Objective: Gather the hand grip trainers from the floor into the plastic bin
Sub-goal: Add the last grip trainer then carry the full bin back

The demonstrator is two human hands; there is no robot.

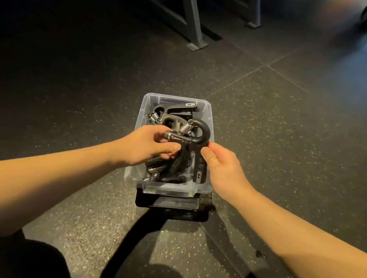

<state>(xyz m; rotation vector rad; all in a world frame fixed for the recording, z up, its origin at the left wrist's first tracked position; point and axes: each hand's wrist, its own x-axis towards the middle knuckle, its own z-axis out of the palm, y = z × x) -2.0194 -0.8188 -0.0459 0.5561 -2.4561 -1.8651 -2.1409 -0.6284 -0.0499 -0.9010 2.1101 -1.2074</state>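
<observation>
Your left hand [148, 145] pinches the knob end of a black grip trainer [192, 140] while your right hand [220, 166] grips its other handle, holding it between them just above the clear plastic bin [208, 116], which holds more trainers.

One head-worn wide-angle view looks forward and down (close) at the floor [272, 126].

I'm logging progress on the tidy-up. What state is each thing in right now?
Plastic bin: on the floor, open, holding several trainers.
Top grip trainer: held over the bin by both hands.
Left hand: closed on the trainer's handle.
Right hand: pinching the trainer's other handle.
Other trainers: piled inside the bin.
Floor: no loose trainers visible.
</observation>
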